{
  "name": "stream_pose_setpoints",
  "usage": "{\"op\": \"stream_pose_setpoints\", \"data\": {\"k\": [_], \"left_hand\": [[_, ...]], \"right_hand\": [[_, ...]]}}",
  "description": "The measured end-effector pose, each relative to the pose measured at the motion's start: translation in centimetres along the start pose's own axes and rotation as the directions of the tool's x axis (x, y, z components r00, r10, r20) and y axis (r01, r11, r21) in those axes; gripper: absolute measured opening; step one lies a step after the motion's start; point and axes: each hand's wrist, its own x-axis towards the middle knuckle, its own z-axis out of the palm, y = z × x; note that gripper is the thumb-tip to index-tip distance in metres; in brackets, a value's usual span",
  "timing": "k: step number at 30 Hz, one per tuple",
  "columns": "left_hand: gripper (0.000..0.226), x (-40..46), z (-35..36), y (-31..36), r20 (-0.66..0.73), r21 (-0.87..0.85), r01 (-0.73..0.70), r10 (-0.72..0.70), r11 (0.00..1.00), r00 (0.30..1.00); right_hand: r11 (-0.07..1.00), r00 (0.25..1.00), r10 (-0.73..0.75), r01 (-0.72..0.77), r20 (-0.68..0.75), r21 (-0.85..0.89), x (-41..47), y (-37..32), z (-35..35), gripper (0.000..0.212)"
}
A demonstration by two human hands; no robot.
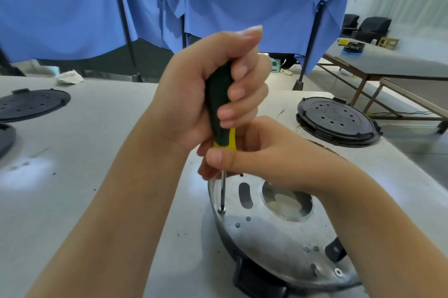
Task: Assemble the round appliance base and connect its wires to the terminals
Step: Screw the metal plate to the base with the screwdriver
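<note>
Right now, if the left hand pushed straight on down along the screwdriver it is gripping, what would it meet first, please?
Most likely the right hand, pinching the screwdriver just beneath the left hand.

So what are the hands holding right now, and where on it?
Both hold the screwdriver. The left hand grips its black handle; the right hand pinches it at the yellow collar, atop the shaft. Its tip sits on a screw in the metal base.

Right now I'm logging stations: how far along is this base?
Done: the metal plate sits on the base. In hand: the left hand grips the screwdriver, tip on a rim screw; the right hand steadies its shaft. Left: other plate holes look unfilled; loose wires lie unconnected on the table.
</note>
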Motion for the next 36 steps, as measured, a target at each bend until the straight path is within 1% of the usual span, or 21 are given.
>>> {"op": "stream_pose_setpoints", "data": {"k": [2,4,9,12,14,16,18,19,20,21,23,24,25,26,27,28,30,33,34,35,36], "left_hand": [[0.038,-0.1,0.1,-0.1,0.059,-0.051,0.01,-0.007,0.999,0.998],[0.033,-0.1,0.4,-0.3,0.034,-0.023,0.01,-0.009,1.0,0.999],[0.028,0.5,0.7,-0.7,-0.175,0.272,-0.003,0.053,0.962,0.983],[0.028,0.6,0.6,-0.6,-0.319,0.406,0.061,0.079,0.912,0.944],[0.035,0.5,0.6,-0.6,-0.411,0.641,0.114,0.213,0.759,0.886],[0.039,0.5,1.0,-1.2,-0.387,0.865,0.166,0.419,0.474,0.821],[0.036,0.5,1.7,-1.9,-0.302,0.953,0.22,0.586,0.21,0.752],[0.034,0.6,2.0,-2.1,-0.281,0.959,0.228,0.63,0.166,0.724],[0.035,0.7,2.2,-2.2,-0.284,0.959,0.211,0.638,0.189,0.716],[0.036,0.9,2.2,-2.2,-0.309,0.946,0.171,0.616,0.274,0.725],[0.038,1.1,2.0,-1.6,-0.376,0.847,0.067,0.505,0.527,0.777],[0.038,1.0,1.8,-1.2,-0.396,0.744,0.013,0.425,0.668,0.814],[0.04,0.9,1.4,-0.9,-0.392,0.599,-0.035,0.331,0.8,0.858],[0.042,0.7,1.0,-0.6,-0.349,0.43,-0.068,0.235,0.9,0.907],[0.044,0.4,0.5,-0.4,-0.274,0.275,-0.077,0.155,0.958,0.949],[0.046,0.3,0.0,-0.2,-0.197,0.152,-0.071,0.101,0.986,0.975],[0.047,0.1,-0.8,0.0,-0.122,0.047,-0.057,0.063,0.997,0.991],[0.046,0.3,-0.9,-0.2,-0.212,0.067,-0.056,0.069,0.996,0.975],[0.045,0.4,-0.7,-0.3,-0.276,0.13,-0.043,0.078,0.991,0.958],[0.045,0.5,-0.5,-0.4,-0.346,0.266,-0.014,0.109,0.964,0.932],[0.045,0.4,-0.3,-0.4,-0.401,0.485,0.042,0.18,0.873,0.898]], "right_hand": [[1.0,0.997,0.011,-0.011,0.07,-0.004,-0.1,-0.1,0.1,0.024],[0.999,0.995,0.008,-0.011,0.098,0.033,-0.3,-0.1,-0.2,0.028],[0.982,0.997,0.013,-0.027,0.074,0.189,-0.5,-0.1,-0.8,0.03],[0.988,0.999,0.004,-0.011,0.045,0.152,-0.5,0.0,-1.0,0.028],[0.995,1.0,0.005,-0.004,-0.01,0.096,-0.3,0.0,-1.0,0.022],[1.0,0.996,-0.017,0.018,-0.083,0.008,-0.1,0.0,-0.9,0.016],[0.997,0.991,-0.063,0.056,-0.122,-0.059,0.0,0.0,-0.6,0.01],[0.994,0.988,-0.084,0.073,-0.13,-0.085,0.0,0.0,-0.4,0.016],[0.991,0.985,-0.1,0.086,-0.139,-0.101,0.0,0.0,-0.2,0.023],[0.99,0.983,-0.107,0.091,-0.147,-0.109,0.1,0.1,-0.2,0.024],[0.993,0.989,-0.083,0.072,-0.124,-0.095,0.2,0.2,-0.2,0.009],[0.996,0.994,-0.047,0.04,-0.097,-0.077,0.1,0.1,-0.1,0.002],[0.997,0.997,-0.016,0.011,-0.072,-0.07,0.2,0.1,-0.1,0.009],[0.997,0.999,0.013,-0.016,-0.046,-0.07,0.1,0.0,-0.2,0.014],[0.997,0.999,0.027,-0.028,-0.023,-0.067,0.0,0.0,-0.2,0.018],[0.998,0.999,0.033,-0.033,-0.001,-0.056,-0.1,-0.2,-0.3,0.02],[0.999,0.999,0.033,-0.032,0.032,-0.002,-0.3,-0.3,-0.5,0.024],[0.999,1.0,0.019,-0.019,0.001,0.047,-0.3,-0.2,-0.7,0.023],[0.999,1.0,0.017,-0.015,-0.026,0.047,-0.3,-0.2,-0.8,0.022],[0.999,0.999,0.014,-0.012,-0.048,0.045,-0.3,-0.1,-0.9,0.021],[0.999,0.998,0.015,-0.013,-0.066,0.036,-0.3,-0.2,-1.0,0.021]]}}
